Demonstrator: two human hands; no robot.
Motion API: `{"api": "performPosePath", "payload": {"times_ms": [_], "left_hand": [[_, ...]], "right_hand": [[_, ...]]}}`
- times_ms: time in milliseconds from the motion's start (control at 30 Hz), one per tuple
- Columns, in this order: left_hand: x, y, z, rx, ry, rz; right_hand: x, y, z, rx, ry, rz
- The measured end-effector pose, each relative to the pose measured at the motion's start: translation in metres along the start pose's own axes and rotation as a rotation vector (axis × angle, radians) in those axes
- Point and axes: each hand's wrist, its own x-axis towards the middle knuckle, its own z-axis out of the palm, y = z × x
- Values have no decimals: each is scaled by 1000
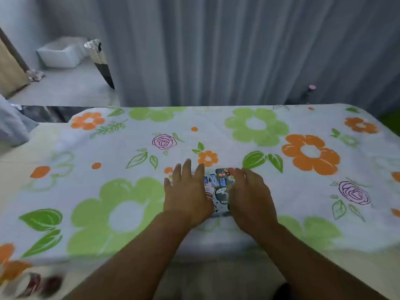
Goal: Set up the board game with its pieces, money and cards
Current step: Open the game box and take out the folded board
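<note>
A small colourful board game pack (221, 187) with printed pictures and a red label lies flat on the flowered tablecloth (270, 169), near the table's front middle. My left hand (187, 192) rests on its left part with fingers straight and spread. My right hand (250, 193) covers its right side, fingers bent down over the edge. Only the middle strip of the pack shows between the two hands. No loose pieces, money or cards are visible.
The cloth with green and orange flowers covers most of the table. Grey curtains (238, 50) hang behind it. A white box (58, 55) and a patterned basket (97, 55) stand on the floor at the far left. Blurred dark objects (41, 284) lie at the bottom left.
</note>
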Motion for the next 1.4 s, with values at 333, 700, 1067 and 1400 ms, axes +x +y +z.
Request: {"api": "performPosePath", "payload": {"times_ms": [333,700,1067,1400], "left_hand": [[45,-14,33,175,-358,-79],[50,-7,38,174,-455,-92],[51,-15,40,160,-442,-85],[51,-18,36,43,-396,-116]], "right_hand": [[21,13,26,221,-196,140],[30,26,24,122,-290,163],[30,46,29,-130,-345,75],[56,51,25,210,-300,221]]}}
